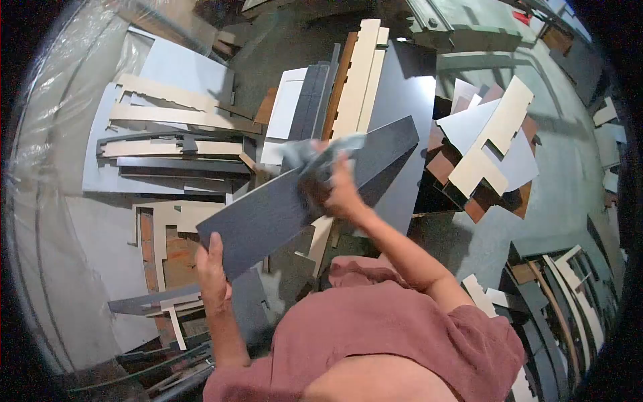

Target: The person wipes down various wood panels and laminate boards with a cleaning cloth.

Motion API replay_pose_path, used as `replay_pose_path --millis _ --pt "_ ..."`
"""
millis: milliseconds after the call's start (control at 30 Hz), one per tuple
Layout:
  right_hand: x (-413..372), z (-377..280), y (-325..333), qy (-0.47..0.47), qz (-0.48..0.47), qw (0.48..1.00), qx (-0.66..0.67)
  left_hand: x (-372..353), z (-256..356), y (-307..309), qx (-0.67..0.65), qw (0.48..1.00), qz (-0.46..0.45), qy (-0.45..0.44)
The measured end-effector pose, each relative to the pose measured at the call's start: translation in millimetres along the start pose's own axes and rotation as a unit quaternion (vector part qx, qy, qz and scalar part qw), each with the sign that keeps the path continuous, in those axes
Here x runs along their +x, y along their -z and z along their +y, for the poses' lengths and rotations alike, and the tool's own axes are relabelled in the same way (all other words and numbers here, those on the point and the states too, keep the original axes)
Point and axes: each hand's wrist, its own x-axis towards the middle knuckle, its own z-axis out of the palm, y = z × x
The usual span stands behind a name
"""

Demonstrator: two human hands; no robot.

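Note:
A long dark grey panel [264, 216] is held up slantwise in front of me, its far end toward the upper right. My left hand [213, 268] grips its near left corner, thumb on the top face and the other fingers behind. Across the middle of the panel, my right hand [343, 191] presses a greyish cloth [345, 143] onto the surface. The cloth and the fingers of that hand are smeared by motion. Under the panel lies a large grey board [402, 87].
Several beige strips [358, 74] stand behind the panel beside a white panel [284, 107]. At left, a stack of cut strips [174, 144] rests on a pale board. Mixed offcuts [492, 144] pile up at right, and more strips [559, 301] fill the lower right.

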Motion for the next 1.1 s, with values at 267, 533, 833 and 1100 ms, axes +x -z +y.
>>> replay_pose_path --millis 267,533,833,1100 --pt "55.2 215.8 195.0 -0.286 0.276 0.917 -0.041 -9.8 8.6 0.7 0.052 0.995 0.078 -0.033" --pt "59.0 173.7 128.9 -0.226 0.502 0.834 0.035 -10.0 28.7 22.7 0.353 0.925 0.082 -0.114" --pt "25.0 -138.4 4.4 0.209 -0.079 0.975 0.012 9.1 34.5 19.8 0.223 0.966 -0.007 -0.132" --pt "35.3 -128.9 24.8 0.387 -0.149 0.901 -0.127 2.0 53.3 8.7 0.289 0.930 -0.100 -0.203"
